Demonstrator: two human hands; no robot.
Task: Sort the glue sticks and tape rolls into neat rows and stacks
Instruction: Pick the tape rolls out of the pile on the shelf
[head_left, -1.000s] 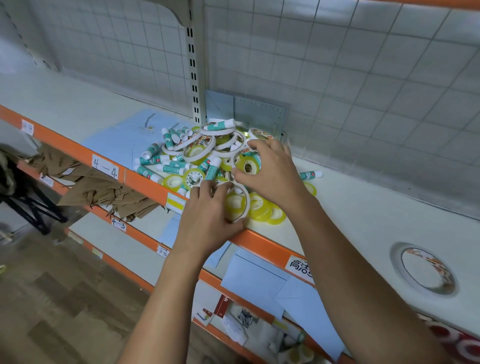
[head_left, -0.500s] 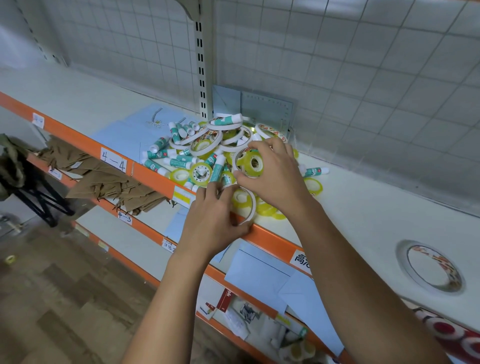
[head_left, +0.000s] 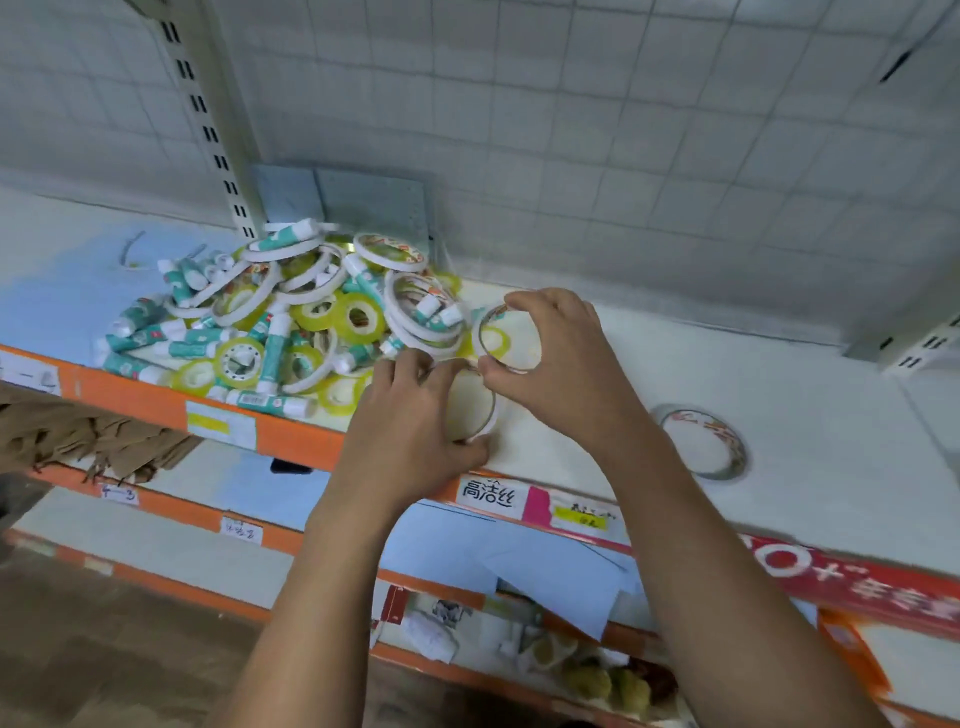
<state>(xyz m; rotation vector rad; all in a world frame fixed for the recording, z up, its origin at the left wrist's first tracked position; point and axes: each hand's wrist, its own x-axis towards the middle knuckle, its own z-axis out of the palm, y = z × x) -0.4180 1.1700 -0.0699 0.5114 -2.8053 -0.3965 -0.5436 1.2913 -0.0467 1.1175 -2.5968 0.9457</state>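
Observation:
A jumbled pile of teal-and-white glue sticks (head_left: 192, 349) and white and yellow tape rolls (head_left: 358, 317) lies on the white shelf (head_left: 779, 374). Just right of the pile, my left hand (head_left: 415, 415) grips a thin white tape ring (head_left: 485, 415) near the shelf's front edge. My right hand (head_left: 561, 364) pinches another white tape ring (head_left: 493, 332) upright between thumb and fingers, slightly behind the left one. A single white tape roll (head_left: 701, 441) lies flat farther right on the shelf.
The shelf has an orange front rail (head_left: 291, 441) with price labels. A blue paper sheet (head_left: 67, 291) lies under the pile's left side. Behind is a white grid wall (head_left: 571, 130) and a slotted upright post (head_left: 208, 119). Lower shelves hold brown paper and small goods.
Both hands have moved right, out of the pile, each carrying a white tape ring over the bare shelf. The camera has swung right and closer.

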